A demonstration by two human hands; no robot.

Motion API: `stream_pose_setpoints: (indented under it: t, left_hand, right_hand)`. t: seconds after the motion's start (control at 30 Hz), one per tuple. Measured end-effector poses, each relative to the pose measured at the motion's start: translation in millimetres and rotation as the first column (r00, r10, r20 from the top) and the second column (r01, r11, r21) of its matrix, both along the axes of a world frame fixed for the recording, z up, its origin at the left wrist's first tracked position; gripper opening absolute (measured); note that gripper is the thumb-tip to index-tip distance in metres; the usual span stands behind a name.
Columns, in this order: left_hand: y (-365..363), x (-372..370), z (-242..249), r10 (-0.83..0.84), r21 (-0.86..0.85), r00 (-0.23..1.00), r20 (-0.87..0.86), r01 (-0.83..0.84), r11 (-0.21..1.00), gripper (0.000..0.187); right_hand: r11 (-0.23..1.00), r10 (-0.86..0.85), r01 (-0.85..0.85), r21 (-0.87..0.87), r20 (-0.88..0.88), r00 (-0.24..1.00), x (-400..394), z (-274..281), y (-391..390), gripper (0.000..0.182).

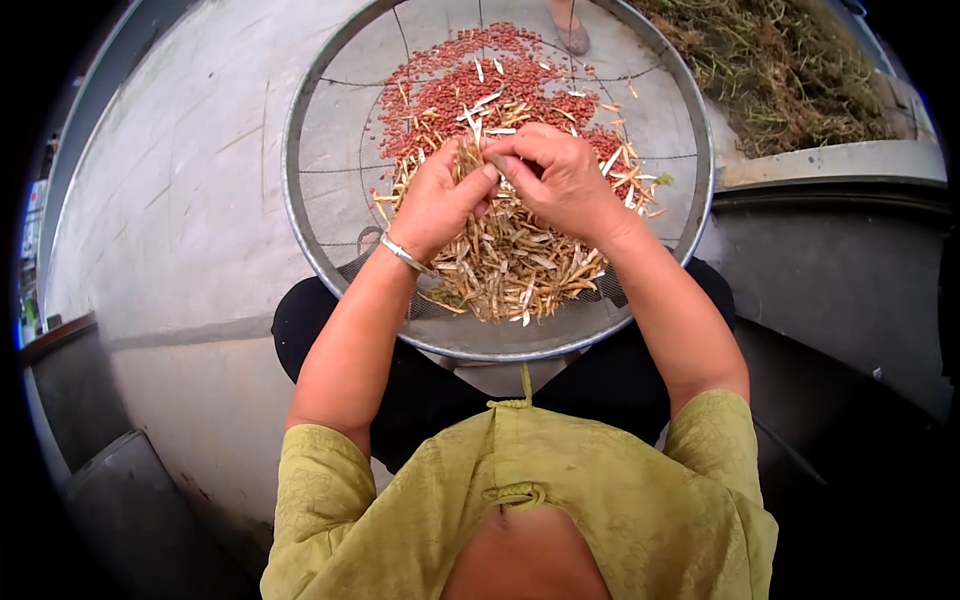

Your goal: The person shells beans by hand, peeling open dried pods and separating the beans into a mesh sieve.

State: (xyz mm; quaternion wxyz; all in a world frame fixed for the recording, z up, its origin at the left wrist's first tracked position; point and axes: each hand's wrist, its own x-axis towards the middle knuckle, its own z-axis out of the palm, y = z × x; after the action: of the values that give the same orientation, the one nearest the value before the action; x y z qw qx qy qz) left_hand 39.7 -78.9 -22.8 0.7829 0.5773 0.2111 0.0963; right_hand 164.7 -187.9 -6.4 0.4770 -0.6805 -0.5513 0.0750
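Observation:
A large round mesh sieve [298,200] with a metal rim rests across my knees. Red beans [450,90] are spread over its far half, and a heap of dry bean pods [510,265] fills the near middle. Above the heap, my left hand [443,195] is closed around a small bunch of dry pods [468,155], thumb on top. My right hand [560,180] meets it fingertip to fingertip, pinched on a pod at the bunch's right side. The exact pod between the right fingers is mostly hidden. A bracelet [403,252] circles my left wrist.
A pile of dry, tangled plants [780,70] lies at the upper right behind a pale ledge [835,163]. Beyond the sieve's far side, a foot in a shoe [572,36] shows through or past the mesh. Concrete floor [190,180] extends to the left.

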Motion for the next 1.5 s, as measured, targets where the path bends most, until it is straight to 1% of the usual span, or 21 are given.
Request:
stream_pose_setpoints:
  t: [0.07,0.17,0.23,0.33,0.37,0.4,0.47,0.5,0.6,0.67,0.7,0.8,0.93,1.0,1.13,1.2,1.27,1.33,1.4,1.43,1.5]
  left_hand:
    - [4.8,-0.4,1.1,0.053,-0.069,0.999,-0.008,-0.053,0.996,0.018]
    - [12.9,-1.9,4.3,0.146,-0.131,0.989,-0.002,-0.145,0.981,0.016]
    - [20.0,-4.1,3.0,0.188,-0.253,0.982,0.002,-0.181,0.95,0.018]
    - [23.6,-5.5,2.3,0.227,-0.31,0.973,0.032,-0.207,0.928,0.018]
    - [24.8,-7.0,4.5,0.224,-0.334,0.974,0.037,-0.199,0.921,0.019]
    - [25.7,-7.6,5.4,0.237,-0.336,0.971,0.032,-0.213,0.918,0.019]
    - [26.0,-5.5,6.9,0.244,-0.312,0.969,0.033,-0.222,0.924,0.018]
    - [23.8,-3.8,9.7,0.283,-0.293,0.959,0.013,-0.267,0.918,0.019]
    - [26.3,-3.9,3.7,0.293,-0.341,0.954,0.07,-0.253,0.906,0.02]
    - [30.3,-6.6,2.8,0.298,-0.363,0.952,0.07,-0.254,0.897,0.02]
    - [32.0,-8.2,3.3,0.288,-0.369,0.953,0.099,-0.233,0.9,0.019]
    - [35.1,-11.6,5.0,0.295,-0.393,0.948,0.119,-0.228,0.891,0.02]
    - [34.5,-12.3,2.1,0.262,-0.329,0.957,0.122,-0.21,0.921,0.018]
    - [34.5,-12.9,2.3,0.273,-0.358,0.956,0.111,-0.218,0.908,0.019]
    - [34.1,-11.7,1.8,0.282,-0.352,0.954,0.098,-0.232,0.907,0.019]
    - [34.2,-10.3,0.5,0.26,-0.311,0.961,0.091,-0.221,0.924,0.02]
    - [33.5,-9.9,2.1,0.258,-0.299,0.962,0.09,-0.221,0.928,0.02]
    - [33.7,-9.9,1.0,0.273,-0.316,0.956,0.109,-0.227,0.921,0.021]
    - [33.1,-9.8,-0.4,0.272,-0.304,0.954,0.123,-0.225,0.926,0.021]
    - [33.1,-10.4,-0.6,0.27,-0.289,0.956,0.112,-0.228,0.93,0.021]
    - [32.8,-11.2,0.7,0.259,-0.271,0.96,0.102,-0.224,0.936,0.021]
  right_hand:
    - [0.985,-0.041,-0.004,-0.17,-0.262,0.964,10.2,13.0,-3.2,0.01]
    - [0.897,-0.229,0.204,-0.392,-0.018,0.973,58.4,9.2,-19.9,0.015]
    - [0.719,-0.254,0.357,-0.596,0.253,0.934,88.2,6.7,-38.3,0.017]
    - [0.711,-0.2,0.292,-0.64,0.214,0.956,92.0,-0.7,-46.0,0.018]
    - [0.678,-0.205,0.208,-0.705,0.091,0.975,87.7,-2.6,-45.2,0.022]
    - [0.679,-0.192,0.195,-0.708,0.086,0.978,78.1,-8.1,-41.2,0.022]
    - [0.819,-0.098,0.227,-0.526,0.261,0.96,60.3,-22.7,-36.5,0.032]
    - [0.792,-0.049,0.218,-0.571,0.296,0.954,51.9,-22.1,-33.5,0.048]
    - [0.789,0.032,0.195,-0.583,0.355,0.934,24.4,-30.4,-22.0,0.053]
    - [0.745,0.157,0.096,-0.66,0.313,0.937,-3.1,-25.4,-17.2,0.053]
    - [0.796,0.224,-0.005,-0.605,0.287,0.931,-18.0,-29.3,-20.1,0.051]
    - [0.699,0.415,-0.176,-0.693,0.193,0.889,-60.7,-27.2,-30.7,0.05]
    - [0.644,0.466,-0.263,-0.719,0.096,0.88,-67.0,-12.0,-34.9,0.05]
    - [0.58,0.527,-0.412,-0.703,-0.062,0.848,-60.3,-1.0,-35.4,0.049]
    - [0.624,0.545,-0.372,-0.687,0.042,0.837,-59.9,-6.4,-40.8,0.043]
    - [0.521,0.438,-0.272,-0.809,-0.02,0.899,-52.5,-11.5,-31.6,0.034]
    - [0.822,0.328,-0.233,-0.519,0.097,0.94,-25.4,-25.7,-34.0,0.021]
    - [0.779,0.073,-0.241,-0.579,-0.297,0.952,-4.1,-0.6,-25.4,0.02]
    - [0.826,-0.088,-0.201,-0.527,-0.473,0.877,14.6,-2.4,-23.7,0.019]
    - [0.863,-0.111,-0.264,-0.431,-0.672,0.732,16.0,1.4,-21.8,0.015]
    - [0.891,-0.171,-0.271,-0.364,-0.822,0.543,18.2,4.5,-19.1,0.018]
